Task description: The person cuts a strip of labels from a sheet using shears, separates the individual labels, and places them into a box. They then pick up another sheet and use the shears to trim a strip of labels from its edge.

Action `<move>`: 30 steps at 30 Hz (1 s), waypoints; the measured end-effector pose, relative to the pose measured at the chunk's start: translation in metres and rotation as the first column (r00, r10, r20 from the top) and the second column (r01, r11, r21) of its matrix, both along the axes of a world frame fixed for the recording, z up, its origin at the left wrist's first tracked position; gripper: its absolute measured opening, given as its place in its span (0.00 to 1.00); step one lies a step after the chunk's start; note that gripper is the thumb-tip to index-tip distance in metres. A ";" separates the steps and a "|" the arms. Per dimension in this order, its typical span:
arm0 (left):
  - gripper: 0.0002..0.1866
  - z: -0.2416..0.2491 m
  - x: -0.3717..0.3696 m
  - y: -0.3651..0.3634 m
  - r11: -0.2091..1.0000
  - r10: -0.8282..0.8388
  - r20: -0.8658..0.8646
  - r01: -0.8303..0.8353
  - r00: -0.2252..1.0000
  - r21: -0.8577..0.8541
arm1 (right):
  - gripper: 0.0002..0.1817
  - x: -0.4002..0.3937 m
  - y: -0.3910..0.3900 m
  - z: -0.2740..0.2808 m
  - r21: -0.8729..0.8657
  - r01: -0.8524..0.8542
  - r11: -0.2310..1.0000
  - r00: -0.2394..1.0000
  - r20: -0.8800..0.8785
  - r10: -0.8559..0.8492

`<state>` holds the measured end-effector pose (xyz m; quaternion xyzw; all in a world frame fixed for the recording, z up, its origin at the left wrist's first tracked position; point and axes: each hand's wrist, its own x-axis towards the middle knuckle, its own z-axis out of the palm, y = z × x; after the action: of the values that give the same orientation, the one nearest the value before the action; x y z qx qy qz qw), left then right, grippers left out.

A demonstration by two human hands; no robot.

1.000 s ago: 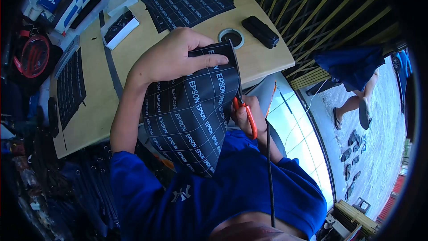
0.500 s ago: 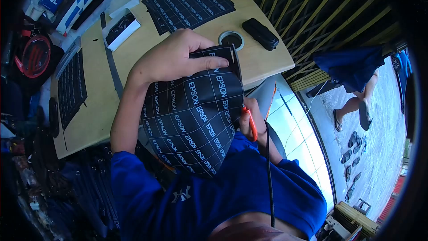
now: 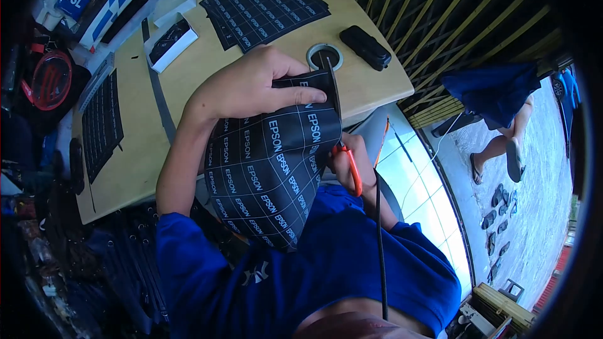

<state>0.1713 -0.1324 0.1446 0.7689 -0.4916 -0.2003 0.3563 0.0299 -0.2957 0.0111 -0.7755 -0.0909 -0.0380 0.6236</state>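
A large black sheet printed with EPSON labels (image 3: 264, 169) hangs bent over the table's front edge. My left hand (image 3: 251, 88) pinches its upper edge, thumb on the printed face. At the sheet's right edge, my right hand (image 3: 348, 166) is wrapped round the orange handles of scissors (image 3: 354, 172). The scissor blades point up along the sheet's edge, a blade tip showing near my left thumb. Part of my right hand is hidden behind the sheet and handles.
On the wooden table (image 3: 370, 97) are a stack of printed black sheets (image 3: 264, 6), a tape roll (image 3: 314, 46), a black case (image 3: 365, 48) and a white box (image 3: 169, 44). A person's legs (image 3: 490, 154) and several sandals (image 3: 496, 198) show at right.
The scissors and my right hand have moved slightly up, and more blade shows. The sheet's lower part has folded inward a little. My left hand has shifted slightly.
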 end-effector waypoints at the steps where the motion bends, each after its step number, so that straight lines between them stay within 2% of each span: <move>1: 0.12 0.001 0.000 0.000 1.000 -0.001 0.000 0.001 1.000 0.000 | 0.41 0.000 0.002 0.003 0.008 0.024 1.000 1.000 0.007 -0.024; 3: 0.11 0.003 0.001 0.000 0.997 0.014 0.000 -0.014 1.000 0.070 | 0.39 0.001 0.006 0.003 0.017 0.048 0.999 0.999 0.014 -0.048; 5: 0.11 0.003 0.000 0.000 0.998 0.031 -0.032 -0.030 0.999 0.053 | 0.37 0.004 0.009 -0.003 0.013 0.138 0.990 0.984 0.109 -0.139; 9: 0.11 0.003 0.000 0.001 0.999 0.052 -0.079 -0.051 0.996 0.018 | 0.34 0.004 0.005 -0.011 -0.021 0.129 0.991 0.991 0.046 -0.128; 12: 0.11 0.000 0.002 0.003 0.999 0.045 -0.052 -0.043 0.998 0.027 | 0.34 0.000 0.005 -0.006 0.033 0.119 0.992 0.993 -0.023 -0.118; 14: 0.12 0.001 0.004 0.005 0.995 0.083 -0.046 -0.079 0.996 0.068 | 0.34 -0.001 0.005 -0.003 0.176 0.133 0.975 0.991 -0.049 -0.127; 16: 0.13 0.000 0.006 0.007 0.987 0.120 -0.040 -0.115 0.992 0.108 | 0.35 0.001 0.004 0.004 0.122 0.171 0.978 0.985 0.018 -0.174; 18: 0.13 -0.002 0.009 0.008 0.984 0.175 -0.026 -0.175 0.984 0.021 | 0.37 0.002 0.007 0.004 0.131 0.258 0.957 0.957 0.098 -0.272; 20: 0.14 -0.007 0.012 0.010 0.978 0.209 -0.062 -0.209 0.976 -0.008 | 0.38 0.006 0.005 -0.003 0.159 0.261 0.952 0.952 0.119 -0.281; 22: 0.14 -0.006 0.016 0.013 0.979 0.199 0.054 -0.196 0.979 -0.054 | 0.31 0.009 0.003 -0.005 0.261 0.173 0.950 0.962 0.162 -0.220; 23: 0.14 -0.004 0.017 0.013 0.979 0.201 0.060 -0.198 0.978 -0.053 | 0.31 0.010 0.005 0.000 0.264 0.169 0.950 0.962 0.167 -0.218; 25: 0.12 0.000 0.018 0.014 0.966 0.257 0.207 -0.247 0.944 -0.074 | 0.22 0.012 0.011 0.014 0.392 0.078 0.917 0.997 -0.027 -0.074; 26: 0.12 -0.001 0.021 0.015 0.965 0.261 0.212 -0.251 0.942 -0.073 | 0.22 0.012 0.011 0.015 0.394 0.073 0.916 0.997 -0.022 -0.070; 28: 0.12 -0.009 0.034 0.019 0.954 0.300 0.364 -0.269 0.882 -0.134 | 0.15 0.011 0.011 0.015 0.277 0.084 0.957 0.968 -0.250 -0.012; 30: 0.14 -0.020 0.050 0.022 0.956 0.293 0.392 -0.278 0.872 -0.095 | 0.14 0.010 0.019 0.015 0.285 0.093 0.954 0.971 -0.239 -0.023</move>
<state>0.2213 -0.1103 0.1246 0.8512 -0.4388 0.0255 0.2869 0.0401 -0.2771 0.0258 -0.6757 0.0125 0.0219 0.7367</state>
